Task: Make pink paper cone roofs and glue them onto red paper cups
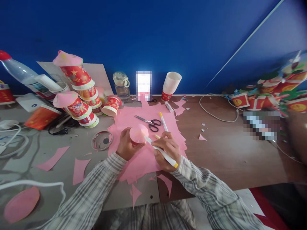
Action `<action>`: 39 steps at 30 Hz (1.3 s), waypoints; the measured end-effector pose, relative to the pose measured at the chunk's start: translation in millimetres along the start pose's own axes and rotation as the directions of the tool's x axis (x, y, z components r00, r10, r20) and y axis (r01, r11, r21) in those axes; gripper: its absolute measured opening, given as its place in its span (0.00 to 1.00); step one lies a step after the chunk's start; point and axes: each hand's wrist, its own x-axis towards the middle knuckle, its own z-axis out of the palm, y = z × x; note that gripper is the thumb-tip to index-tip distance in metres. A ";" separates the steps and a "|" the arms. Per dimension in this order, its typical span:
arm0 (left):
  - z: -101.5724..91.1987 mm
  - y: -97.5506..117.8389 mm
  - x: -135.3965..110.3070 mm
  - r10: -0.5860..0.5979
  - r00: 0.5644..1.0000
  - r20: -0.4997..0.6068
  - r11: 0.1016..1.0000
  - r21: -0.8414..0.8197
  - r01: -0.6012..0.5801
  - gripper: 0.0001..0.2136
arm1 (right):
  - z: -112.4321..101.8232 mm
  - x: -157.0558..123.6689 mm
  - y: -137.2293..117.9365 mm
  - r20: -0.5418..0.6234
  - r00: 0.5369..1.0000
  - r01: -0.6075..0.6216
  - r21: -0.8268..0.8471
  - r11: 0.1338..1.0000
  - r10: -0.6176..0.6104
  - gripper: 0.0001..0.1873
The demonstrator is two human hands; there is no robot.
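My left hand (126, 145) is wrapped round a small red paper cup topped with a pink paper cone (139, 133). In my right hand (168, 152) is a white marker with a yellow end (169, 158), its tip touching or very near the cone's right edge. Both hands are over a stack of pink paper sheets (129, 167). Black-handled scissors (153, 124) lie on the paper just beyond the hands. A second yellow-capped marker (163, 120) lies beside them, and a small yellow cap (157, 136) shows near my right fingers.
Decorated cup towers (76, 75) with pink cones stand at the left, near a tipped red cup (112, 106) and a tape roll (102, 141). Behind are a glass bottle (121, 87), a bright phone (144, 83) and stacked white cups (171, 83). Another person's blurred arm (297, 134) is at the right.
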 end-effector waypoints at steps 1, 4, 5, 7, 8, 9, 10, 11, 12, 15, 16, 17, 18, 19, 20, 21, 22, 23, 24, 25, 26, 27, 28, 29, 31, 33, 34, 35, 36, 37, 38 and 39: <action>-0.1 0.4 0.2 -0.006 1.000 0.001 1.000 0.000 0.006 0.31 | -0.1 0.2 0.1 -0.001 1.000 0.006 0.001 1.000 -0.006 0.12; -0.2 0.9 0.8 -0.017 1.000 0.009 1.000 -0.005 0.017 0.31 | -0.3 0.7 0.4 -0.006 1.000 0.010 -0.002 1.000 -0.010 0.12; -0.2 0.9 0.9 -0.019 1.000 0.013 1.000 -0.005 0.019 0.30 | -0.4 0.8 0.4 -0.009 1.000 0.012 -0.003 1.000 -0.012 0.12; -0.3 0.5 0.9 -0.023 1.000 0.021 1.000 -0.008 0.023 0.31 | -0.8 1.0 0.3 -0.010 1.000 0.019 -0.008 1.000 -0.019 0.12; -0.3 0.4 0.8 -0.025 0.999 0.024 1.000 -0.011 0.025 0.31 | -0.9 1.1 0.2 -0.008 1.000 0.021 -0.010 1.000 -0.021 0.11; -0.3 0.3 0.6 -0.027 0.999 0.025 1.000 -0.015 0.027 0.31 | -1.1 1.2 0.2 -0.002 1.000 0.019 -0.012 1.000 -0.019 0.11; -0.3 0.2 0.4 -0.029 0.999 0.026 0.999 -0.019 0.030 0.31 | -1.2 1.2 0.1 0.003 1.000 0.016 -0.013 1.000 -0.016 0.11; -0.2 0.3 0.3 -0.031 0.999 0.025 0.999 -0.023 0.032 0.31 | -1.2 1.2 0.1 0.009 1.000 0.014 -0.015 1.000 -0.013 0.11; -0.2 0.4 0.2 -0.033 0.999 0.024 0.999 -0.025 0.034 0.31 | -1.1 1.1 0.1 0.010 1.000 0.012 -0.014 1.000 -0.012 0.12; -0.3 0.7 0.2 -0.033 0.999 0.024 0.999 -0.024 0.033 0.31 | -0.6 0.4 0.2 0.001 1.000 0.021 -0.008 1.000 -0.021 0.12; -0.3 0.7 0.3 -0.031 0.999 0.025 0.999 -0.025 0.031 0.31 | -0.5 0.1 0.2 -0.002 1.000 0.023 -0.006 1.000 -0.023 0.12; -0.3 0.6 0.4 -0.029 0.999 0.026 0.999 -0.025 0.029 0.31 | -0.4 -0.2 0.2 -0.001 1.000 0.022 -0.006 1.000 -0.022 0.12; -0.3 0.4 0.5 -0.028 0.999 0.026 0.999 -0.026 0.029 0.31 | -0.5 -0.6 0.1 0.002 1.000 0.020 -0.007 1.000 -0.020 0.12; -0.3 0.3 0.5 -0.028 0.999 0.025 0.999 -0.027 0.029 0.31 | -0.6 -0.8 0.1 0.004 1.000 0.016 -0.009 1.000 -0.016 0.12; -0.3 0.2 0.5 -0.029 0.999 0.025 0.999 -0.028 0.030 0.31 | -0.7 -1.1 0.1 0.004 1.000 0.012 -0.010 1.000 -0.012 0.11; -0.3 0.1 0.5 -0.032 0.999 0.024 0.999 -0.028 0.032 0.31 | -0.9 -1.3 0.1 0.004 1.000 0.009 -0.011 1.000 -0.009 0.11; -0.4 0.2 0.4 -0.037 0.999 0.024 0.999 -0.027 0.037 0.32 | -1.0 -1.5 0.2 0.007 1.000 0.006 -0.011 1.000 -0.005 0.11; -0.4 0.3 0.4 -0.042 0.999 0.024 0.999 -0.025 0.043 0.32 | -1.0 -1.7 0.3 0.009 1.000 0.004 -0.011 1.000 -0.004 0.11; -0.5 0.5 0.5 -0.049 0.999 0.025 0.999 -0.023 0.049 0.32 | -0.9 -1.9 0.5 0.010 1.000 0.003 -0.011 1.000 -0.003 0.11; -0.6 0.8 0.5 -0.053 0.998 0.027 0.998 -0.021 0.054 0.32 | -0.8 -2.0 0.7 0.009 1.000 0.003 -0.012 1.000 -0.003 0.11; -0.7 1.1 0.7 -0.055 0.998 0.029 0.998 -0.018 0.056 0.32 | -0.6 -2.2 0.9 0.007 1.000 0.003 -0.013 1.000 -0.003 0.11; -0.8 1.4 0.8 -0.055 0.998 0.030 0.998 -0.017 0.055 0.32 | -0.4 -2.3 1.1 0.004 1.000 0.006 -0.013 1.000 -0.006 0.11; -0.8 1.6 0.9 -0.052 0.998 0.031 0.999 -0.016 0.052 0.32 | -0.2 -2.4 1.3 0.001 1.000 0.007 -0.011 1.000 -0.007 0.11; -0.8 1.7 1.0 -0.047 0.998 0.031 0.999 -0.015 0.047 0.32 | -0.1 -2.5 1.5 0.001 1.000 0.008 -0.008 1.000 -0.008 0.11; -0.8 1.7 1.0 -0.039 0.999 0.032 0.999 -0.012 0.039 0.32 | 0.1 -2.4 1.9 0.004 1.000 0.010 0.001 1.000 -0.010 0.11; -0.7 1.6 0.9 -0.041 0.999 0.033 0.999 -0.010 0.042 0.32 | 0.2 -2.4 2.1 0.003 1.000 0.010 0.007 1.000 -0.010 0.12; -0.7 1.5 0.8 -0.044 0.998 0.032 0.999 -0.011 0.045 0.32 | 0.3 -2.4 2.2 0.002 1.000 0.011 0.008 1.000 -0.011 0.12; -0.7 1.5 0.8 -0.046 0.998 0.031 0.999 -0.013 0.047 0.32 | 0.4 -2.3 2.2 0.001 1.000 0.013 0.011 1.000 -0.013 0.12; -0.7 1.4 0.8 -0.047 0.998 0.029 0.999 -0.014 0.047 0.32 | 0.5 -2.3 2.2 0.001 1.000 0.012 0.012 1.000 -0.012 0.12; -0.7 1.3 0.7 -0.045 0.999 0.027 0.999 -0.015 0.045 0.32 | 0.5 -2.3 2.2 -0.001 1.000 0.014 0.015 1.000 -0.014 0.12; -0.6 1.2 0.6 -0.041 0.999 0.026 0.999 -0.015 0.041 0.32 | 0.6 -2.2 2.3 -0.003 1.000 0.017 0.016 1.000 -0.017 0.11; -0.6 1.1 0.5 -0.037 0.999 0.026 0.999 -0.013 0.038 0.32 | 0.6 -2.0 2.3 -0.006 1.000 0.017 0.014 1.000 -0.017 0.11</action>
